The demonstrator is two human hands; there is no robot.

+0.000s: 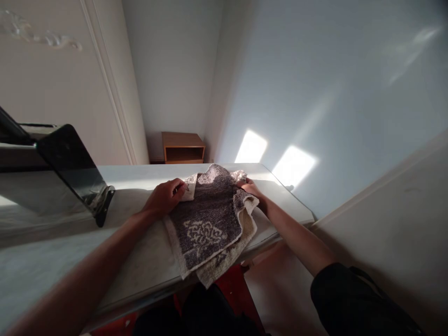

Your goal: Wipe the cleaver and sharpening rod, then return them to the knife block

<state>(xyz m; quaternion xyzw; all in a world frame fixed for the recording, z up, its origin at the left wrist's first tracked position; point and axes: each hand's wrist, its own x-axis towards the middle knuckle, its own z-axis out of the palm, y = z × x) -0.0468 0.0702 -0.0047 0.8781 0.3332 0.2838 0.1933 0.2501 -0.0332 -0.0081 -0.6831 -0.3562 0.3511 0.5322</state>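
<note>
Lying between left hand (166,196) and right hand (252,188), each grasping one side, the grey-and-cream patterned terry towel (215,205) extends lengthwise over the near edge of the white table (140,263).

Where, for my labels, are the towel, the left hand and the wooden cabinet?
Towel (213,200), head view: its dark middle.
Left hand (166,197), head view: its back.
Wooden cabinet (182,139), head view: its top.

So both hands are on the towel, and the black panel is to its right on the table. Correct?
Wrong side: the head view shows the black panel left of the towel. The rest holds: it is on the table, and the left hand and right hand are both on the towel.
</note>
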